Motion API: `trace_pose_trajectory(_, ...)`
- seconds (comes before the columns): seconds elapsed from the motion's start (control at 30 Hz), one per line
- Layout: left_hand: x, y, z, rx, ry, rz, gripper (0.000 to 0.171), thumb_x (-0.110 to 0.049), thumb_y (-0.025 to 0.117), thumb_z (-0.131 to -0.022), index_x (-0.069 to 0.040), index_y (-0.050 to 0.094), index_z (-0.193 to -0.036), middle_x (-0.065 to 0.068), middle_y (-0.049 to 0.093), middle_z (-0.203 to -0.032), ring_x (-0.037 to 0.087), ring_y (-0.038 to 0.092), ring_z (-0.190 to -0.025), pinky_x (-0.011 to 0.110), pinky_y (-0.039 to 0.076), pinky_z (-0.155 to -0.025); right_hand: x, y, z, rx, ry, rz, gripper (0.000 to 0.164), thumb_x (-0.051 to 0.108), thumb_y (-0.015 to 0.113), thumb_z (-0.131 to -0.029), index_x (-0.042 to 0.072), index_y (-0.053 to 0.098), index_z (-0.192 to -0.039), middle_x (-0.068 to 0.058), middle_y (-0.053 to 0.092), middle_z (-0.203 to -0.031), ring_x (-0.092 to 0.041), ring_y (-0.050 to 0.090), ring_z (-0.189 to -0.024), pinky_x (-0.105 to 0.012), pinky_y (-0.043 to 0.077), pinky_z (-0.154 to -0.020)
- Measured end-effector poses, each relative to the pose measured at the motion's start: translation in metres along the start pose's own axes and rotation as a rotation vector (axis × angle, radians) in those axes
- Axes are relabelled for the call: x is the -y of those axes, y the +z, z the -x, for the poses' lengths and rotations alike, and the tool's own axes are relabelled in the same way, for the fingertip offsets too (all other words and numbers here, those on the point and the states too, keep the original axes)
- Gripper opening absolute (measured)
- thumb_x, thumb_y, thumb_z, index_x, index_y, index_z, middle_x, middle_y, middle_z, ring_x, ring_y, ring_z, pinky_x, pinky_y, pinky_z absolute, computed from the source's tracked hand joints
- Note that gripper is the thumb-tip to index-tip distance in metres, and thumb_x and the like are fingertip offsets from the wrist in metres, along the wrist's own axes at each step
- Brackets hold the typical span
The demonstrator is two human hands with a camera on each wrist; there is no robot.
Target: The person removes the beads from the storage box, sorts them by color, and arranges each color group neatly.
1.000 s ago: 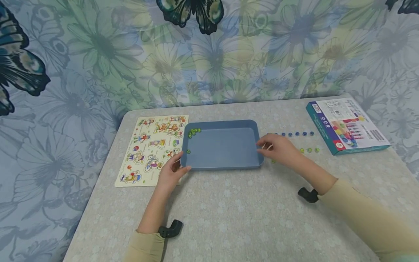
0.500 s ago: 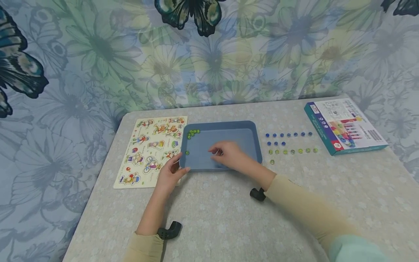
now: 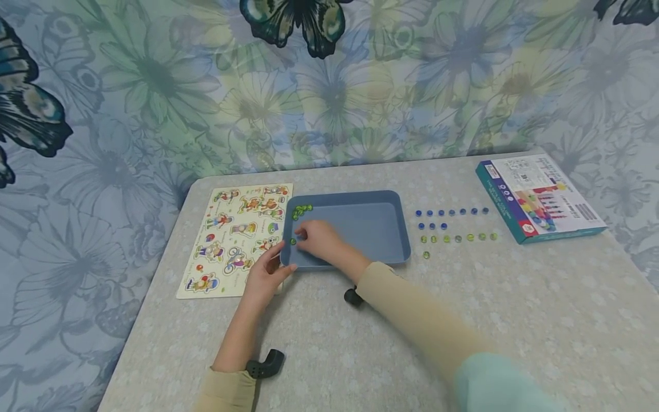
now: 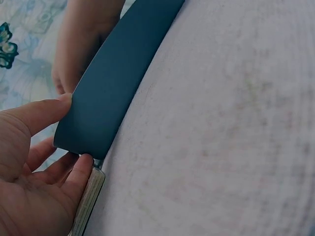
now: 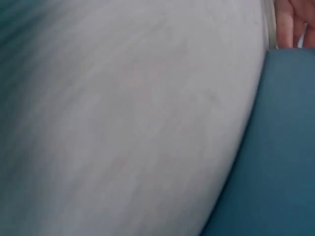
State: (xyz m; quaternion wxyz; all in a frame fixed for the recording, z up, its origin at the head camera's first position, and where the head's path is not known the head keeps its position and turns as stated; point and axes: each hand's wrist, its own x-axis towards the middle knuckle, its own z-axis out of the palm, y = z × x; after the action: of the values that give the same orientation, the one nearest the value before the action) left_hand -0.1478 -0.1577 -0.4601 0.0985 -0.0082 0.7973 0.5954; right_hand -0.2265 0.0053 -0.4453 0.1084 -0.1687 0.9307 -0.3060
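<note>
A blue-grey tray [image 3: 355, 229] lies flat on the table. My left hand [image 3: 264, 278] grips its near left corner; in the left wrist view the thumb [image 4: 49, 110] touches the rim and the fingers bend against the outer wall. Over the left part of the tray is my right hand [image 3: 321, 241], its thumb and forefinger apart close by a single green glass bead [image 3: 293, 241]. Several more green beads [image 3: 301, 210] cluster in the far left corner. The right wrist view shows the tray wall [image 5: 270, 147] but not the right hand.
Left of the tray lies a cream picture board [image 3: 231, 240], partly under its edge. Rows of blue beads [image 3: 452, 212] and yellow-green beads [image 3: 458, 238] stand to the right on the table [image 3: 412, 343]. A flat game box [image 3: 540, 197] lies at the back right.
My right hand has moved left from the tray's right rim, across the tray, to the lone green bead. My left hand stays at the corner.
</note>
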Motion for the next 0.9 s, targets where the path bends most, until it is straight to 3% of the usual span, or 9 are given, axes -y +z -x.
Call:
trace_pose_trajectory(0.13,0.005,0.000,-0.001,-0.005,0.026,-0.005,0.064,-0.017,0.071,-0.084,-0.016,0.041,-0.142,0.006,0.036,-0.146,0.028,0.037,-0.132,0.039,0.039,-0.102,0.008,0.006,-0.006,0.002,-0.005,0.047,0.031,0.027,0.069,-0.085,0.013,0.067,-0.113,0.002,0.066,-0.095,-0.010,0.059,-0.084,-0.024,0.050,-0.070)
trace_pose_trajectory(0.53,0.006,0.000,-0.002,-0.007,0.021,-0.002,0.064,-0.018,0.070,-0.085,-0.017,0.041,-0.141,0.005,0.035,-0.146,0.028,0.038,-0.131,0.039,0.042,-0.100,0.013,0.013,-0.005,0.024,-0.053,0.134,0.012,0.019,0.065,-0.088,0.013,0.069,-0.098,0.003,0.065,-0.088,-0.010,0.059,-0.078,-0.024,0.049,-0.065)
trace_pose_trajectory(0.73,0.002,0.001,0.000,0.002,0.011,0.014,0.064,-0.015,0.069,-0.085,-0.015,0.040,-0.142,0.007,0.033,-0.147,0.029,0.035,-0.132,0.040,0.042,-0.100,0.016,0.008,0.003,0.094,-0.088,0.200,0.003,0.012,0.063,-0.085,0.013,0.061,-0.084,0.003,0.057,-0.072,-0.010,0.049,-0.058,-0.021,0.039,-0.049)
trace_pose_trajectory(0.9,0.002,0.001,0.001,0.000,0.005,0.008,0.064,-0.015,0.069,-0.086,-0.014,0.039,-0.143,0.008,0.034,-0.147,0.030,0.036,-0.132,0.040,0.042,-0.100,0.009,0.003,0.012,0.116,-0.131,0.144,0.007,0.010,0.066,-0.081,0.011,0.060,-0.081,0.002,0.057,-0.073,-0.010,0.048,-0.059,-0.020,0.041,-0.051)
